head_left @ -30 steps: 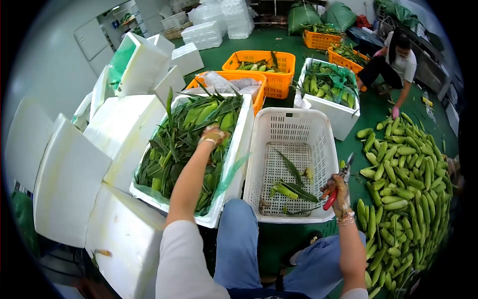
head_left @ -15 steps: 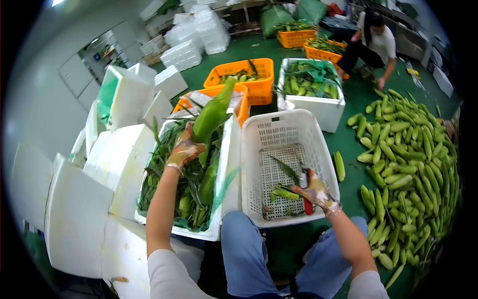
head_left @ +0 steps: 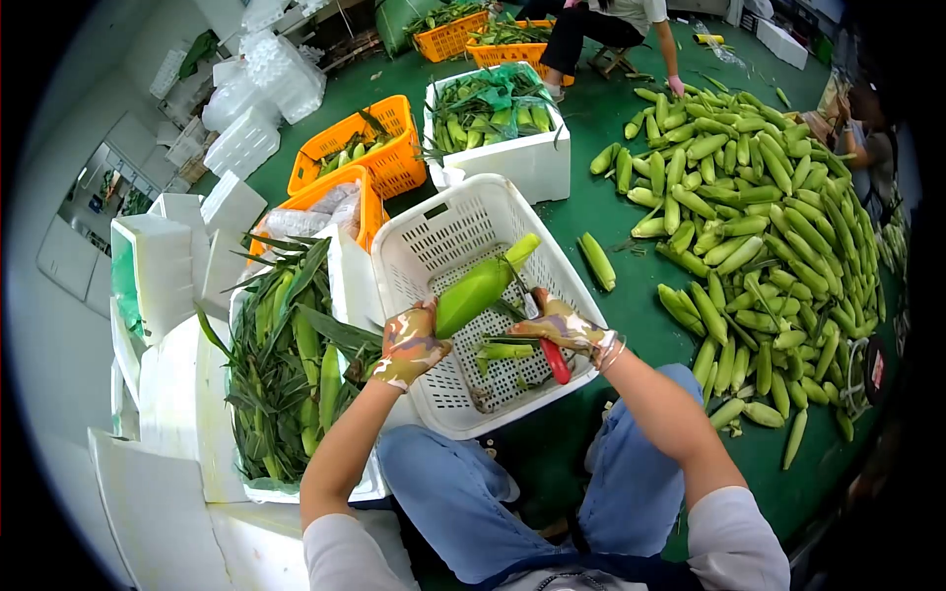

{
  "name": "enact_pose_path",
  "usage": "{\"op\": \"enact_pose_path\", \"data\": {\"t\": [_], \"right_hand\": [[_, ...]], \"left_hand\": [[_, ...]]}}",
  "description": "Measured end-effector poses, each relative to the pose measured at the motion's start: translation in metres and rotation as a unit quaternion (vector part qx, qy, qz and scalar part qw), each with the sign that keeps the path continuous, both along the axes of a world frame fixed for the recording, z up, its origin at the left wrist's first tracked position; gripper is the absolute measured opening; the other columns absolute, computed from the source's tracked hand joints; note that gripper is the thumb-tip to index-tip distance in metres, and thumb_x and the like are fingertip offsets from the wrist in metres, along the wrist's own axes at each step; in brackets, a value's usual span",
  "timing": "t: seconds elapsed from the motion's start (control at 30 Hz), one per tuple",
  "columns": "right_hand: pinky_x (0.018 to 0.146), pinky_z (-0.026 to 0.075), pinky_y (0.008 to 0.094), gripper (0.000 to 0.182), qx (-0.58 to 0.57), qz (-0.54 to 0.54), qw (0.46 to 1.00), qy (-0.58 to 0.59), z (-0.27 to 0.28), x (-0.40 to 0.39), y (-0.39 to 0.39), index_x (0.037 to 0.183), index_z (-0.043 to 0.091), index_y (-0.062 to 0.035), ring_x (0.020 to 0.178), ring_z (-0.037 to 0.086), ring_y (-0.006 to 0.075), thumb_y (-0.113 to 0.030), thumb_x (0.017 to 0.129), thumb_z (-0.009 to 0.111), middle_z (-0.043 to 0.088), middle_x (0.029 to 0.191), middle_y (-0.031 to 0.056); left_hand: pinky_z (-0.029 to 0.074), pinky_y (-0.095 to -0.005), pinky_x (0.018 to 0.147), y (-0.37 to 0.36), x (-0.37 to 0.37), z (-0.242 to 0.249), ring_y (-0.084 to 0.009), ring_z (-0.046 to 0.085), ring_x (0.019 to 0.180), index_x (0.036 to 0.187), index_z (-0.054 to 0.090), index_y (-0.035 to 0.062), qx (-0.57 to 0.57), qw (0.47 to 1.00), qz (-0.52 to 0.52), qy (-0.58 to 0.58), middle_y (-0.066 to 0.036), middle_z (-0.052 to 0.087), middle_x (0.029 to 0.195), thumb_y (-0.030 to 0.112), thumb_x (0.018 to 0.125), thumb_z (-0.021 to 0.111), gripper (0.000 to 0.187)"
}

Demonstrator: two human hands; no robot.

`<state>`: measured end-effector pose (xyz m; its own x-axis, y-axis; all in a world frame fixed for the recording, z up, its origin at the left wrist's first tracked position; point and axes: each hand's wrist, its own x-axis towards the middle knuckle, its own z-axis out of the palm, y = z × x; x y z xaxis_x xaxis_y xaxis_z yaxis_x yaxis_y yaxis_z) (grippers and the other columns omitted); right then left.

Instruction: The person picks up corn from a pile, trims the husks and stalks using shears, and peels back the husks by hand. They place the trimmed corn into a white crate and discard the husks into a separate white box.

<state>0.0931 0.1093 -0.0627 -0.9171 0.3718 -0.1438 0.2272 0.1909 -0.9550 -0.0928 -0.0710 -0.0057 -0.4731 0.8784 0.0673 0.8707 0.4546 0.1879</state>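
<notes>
Over the white plastic basket (head_left: 394,241), my left hand (head_left: 412,345), in a patterned glove, is closed round a green ear of corn (head_left: 475,295), which points up to the right. My right hand (head_left: 567,327), gloved the same way, holds a red-handled tool (head_left: 555,362) near the basket's right side. The tool's upper part is close to the corn; whether they touch is unclear. Cut green pieces (head_left: 505,351) lie in the basket bottom. Left of the basket, a white foam box (head_left: 350,276) is filled with leafy corn (head_left: 286,364).
A large pile of husked-looking green ears (head_left: 769,236) covers the floor at right, with one ear (head_left: 597,262) beside the basket. Orange crates (head_left: 394,163) and another foam box (head_left: 522,167) stand behind. A co-worker (head_left: 591,30) sits at the back; another person (head_left: 872,148) is at far right.
My left hand has brought the corn from above the foam box down and right, over the basket. My right hand, with the tool, is now close to it. The view has shifted right.
</notes>
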Motion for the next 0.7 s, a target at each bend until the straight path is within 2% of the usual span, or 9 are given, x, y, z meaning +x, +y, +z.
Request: {"op": "enact_pose_path", "data": {"t": [0.07,0.2,0.27,0.37,0.4,0.47,0.6,0.67,0.7], "right_hand": [[0.085,0.044,0.038,0.069,0.134,-0.054,0.985,0.097,-0.037,-0.012,-0.005,0.113,0.05,0.0071,0.098,0.056,0.0355,-0.042,0.068,0.072,0.059,0.104,0.0239],[0.078,0.047,0.0386,0.059,0.084,-0.041,0.995,-0.018,-0.043,-0.012,-0.011,0.104,0.054,0.0058,0.089,0.06,0.0355,-0.038,0.069,0.071,0.061,0.093,0.025],[0.072,0.048,0.0382,0.044,0.173,-0.06,0.978,-0.104,-0.027,0.004,-0.015,0.102,0.055,0.0029,0.08,0.062,0.0318,-0.025,0.07,0.067,0.064,0.084,0.0195],[0.064,0.048,0.0361,0.046,0.076,0.064,0.983,-0.157,-0.029,0.023,-0.004,0.094,0.059,0.0021,0.07,0.062,0.0267,-0.036,0.071,0.069,0.063,0.076,0.0131],[0.059,0.048,0.034,0.049,0.151,0.09,0.971,-0.159,-0.039,0.021,0.003,0.093,0.059,0.0023,0.065,0.06,0.0221,-0.04,0.071,0.07,0.061,0.072,0.0099],[0.061,0.047,0.0317,0.054,0.058,0.005,0.985,-0.161,-0.017,0.024,0.005,0.099,0.056,0.0034,0.066,0.059,0.02,-0.041,0.071,0.071,0.059,0.07,0.0103],[0.07,0.048,0.035,0.08,-0.116,-0.11,0.987,0.004,-0.006,-0.002,0.001,0.116,0.047,0.0081,0.078,0.058,0.0213,-0.048,0.066,0.076,0.062,0.091,0.0148],[0.074,0.048,0.035,0.081,0.064,-0.026,0.995,0.07,-0.022,-0.013,-0.002,0.113,0.046,0.0098,0.085,0.058,0.0232,-0.048,0.065,0.078,0.06,0.095,0.017],[0.077,0.047,0.0349,0.081,0.034,-0.035,0.991,0.123,-0.03,-0.015,-0.01,0.113,0.046,0.01,0.088,0.058,0.0245,-0.046,0.065,0.078,0.059,0.096,0.018]], "left_hand": [[0.05,-0.0375,0.082,0.004,0.007,0.02,-0.0315,0.06,0.097,0.119,0.052,0.0034,-0.124,0.991,-0.004,-0.039,-0.021,0.061,0.104,0.03,0.061,0.069,0.065],[0.049,-0.0371,0.082,0.0,-0.012,0.011,-0.032,0.06,0.099,0.118,0.051,0.0038,-0.107,0.991,-0.056,0.05,-0.02,0.06,0.109,0.025,0.063,0.07,0.062],[0.046,-0.0415,0.081,-0.003,-0.029,0.024,-0.0314,0.057,0.095,0.112,0.054,0.0078,-0.052,0.989,-0.094,0.105,-0.013,0.059,0.104,0.018,0.06,0.071,0.056],[0.041,-0.0406,0.082,-0.005,-0.065,0.048,-0.0291,0.055,0.094,0.108,0.055,0.0103,-0.042,0.965,-0.147,0.211,-0.01,0.058,0.098,0.012,0.06,0.068,0.05],[0.04,-0.0397,0.082,-0.005,-0.072,0.051,-0.0286,0.054,0.095,0.107,0.056,0.0107,-0.047,0.962,-0.149,0.225,-0.01,0.058,0.099,0.011,0.061,0.067,0.048],[0.037,-0.0418,0.087,-0.001,-0.081,0.056,-0.0286,0.053,0.096,0.108,0.056,0.0105,-0.036,0.949,-0.209,0.234,-0.008,0.057,0.097,0.01,0.06,0.067,0.049],[0.031,-0.0466,0.1,0.03,-0.074,0.047,-0.0259,0.052,0.104,0.109,0.057,0.0196,-0.024,0.88,-0.357,0.312,-0.006,0.057,0.106,0.012,0.063,0.065,0.047],[0.03,-0.0466,0.101,0.046,-0.054,0.043,-0.0257,0.052,0.105,0.108,0.057,0.0199,0.011,0.885,-0.364,0.29,-0.005,0.056,0.108,0.013,0.064,0.065,0.045],[0.028,-0.0466,0.102,0.053,-0.041,0.046,-0.026,0.051,0.108,0.107,0.058,0.0189,0.017,0.902,-0.349,0.252,-0.005,0.056,0.109,0.015,0.064,0.065,0.043]]}}
